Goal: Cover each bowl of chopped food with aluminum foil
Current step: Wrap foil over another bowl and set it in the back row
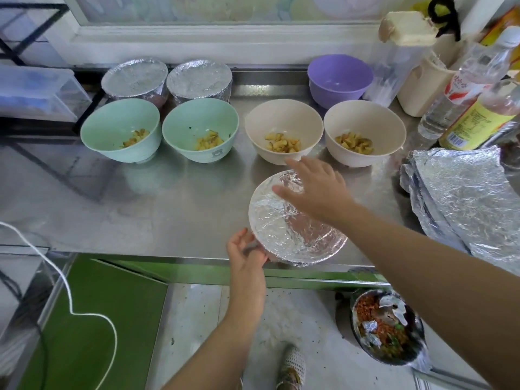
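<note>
A steel worktop [168, 198] seen from above. At its near edge, right of centre, stands a foil-covered bowl [292, 229], its foil pulled flat over the top and folded down the sides. The left hand [246, 251] holds this bowl's near-left rim with curled fingers. The right hand [315, 187] is spread flat, fingers straight, over the far part of the foil; it seems to touch it, though contact is hard to judge.

Behind, four uncovered bowls stand in a row, each holding chopped yellow-brown food: left green bowl [121, 122], right green bowl [200, 116], left cream bowl [282, 119], right cream bowl [364, 119].

At far left are two more bowls wrapped in foil, the first wrapped bowl [134, 77] and the second wrapped bowl [199, 78], touching. At far right is a purple bowl [340, 77].

A stack of foil sheets [464, 198] lies at the right edge. Beyond it lean a clear bottle [461, 88] with a red-and-white label and a bottle with a yellow label [475, 122]; the writing on both is too blurred to read.
</note>
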### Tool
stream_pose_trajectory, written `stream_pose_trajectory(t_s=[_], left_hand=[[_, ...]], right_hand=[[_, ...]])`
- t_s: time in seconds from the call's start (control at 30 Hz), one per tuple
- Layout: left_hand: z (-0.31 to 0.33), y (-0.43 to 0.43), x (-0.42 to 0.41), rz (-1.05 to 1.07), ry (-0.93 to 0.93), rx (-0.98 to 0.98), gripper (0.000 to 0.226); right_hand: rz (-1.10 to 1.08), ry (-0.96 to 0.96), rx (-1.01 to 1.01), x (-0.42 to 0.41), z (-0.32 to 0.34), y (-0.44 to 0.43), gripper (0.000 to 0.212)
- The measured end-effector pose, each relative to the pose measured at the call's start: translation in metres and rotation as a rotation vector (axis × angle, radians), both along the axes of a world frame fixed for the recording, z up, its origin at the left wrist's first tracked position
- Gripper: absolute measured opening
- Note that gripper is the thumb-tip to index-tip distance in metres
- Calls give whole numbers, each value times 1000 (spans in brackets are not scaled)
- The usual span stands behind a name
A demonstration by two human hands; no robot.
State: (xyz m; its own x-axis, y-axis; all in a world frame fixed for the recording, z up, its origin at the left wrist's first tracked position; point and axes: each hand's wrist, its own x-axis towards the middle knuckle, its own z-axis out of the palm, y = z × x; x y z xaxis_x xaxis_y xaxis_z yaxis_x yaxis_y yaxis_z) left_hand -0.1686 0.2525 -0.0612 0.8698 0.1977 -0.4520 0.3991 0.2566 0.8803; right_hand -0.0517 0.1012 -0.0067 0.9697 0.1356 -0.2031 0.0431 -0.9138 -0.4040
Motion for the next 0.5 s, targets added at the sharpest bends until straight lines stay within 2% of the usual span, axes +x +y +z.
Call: stream_pose_trajectory(t_s=[0.1, 0.2, 0.33, 0.5], left_hand=[[2, 4, -6, -113, 14, 51, 53], [9, 5, -7, -194, 7, 55, 57], [10, 8, -3, -174, -30, 63, 50], [6, 16, 4, -166, -4, 65, 46]], right_hand=[[98, 56, -130, 3, -12, 4, 102], [116, 32, -191, 2, -17, 6, 115], [115, 24, -213, 0, -20, 6, 117], [111, 15, -213, 0, -21, 6, 110]])
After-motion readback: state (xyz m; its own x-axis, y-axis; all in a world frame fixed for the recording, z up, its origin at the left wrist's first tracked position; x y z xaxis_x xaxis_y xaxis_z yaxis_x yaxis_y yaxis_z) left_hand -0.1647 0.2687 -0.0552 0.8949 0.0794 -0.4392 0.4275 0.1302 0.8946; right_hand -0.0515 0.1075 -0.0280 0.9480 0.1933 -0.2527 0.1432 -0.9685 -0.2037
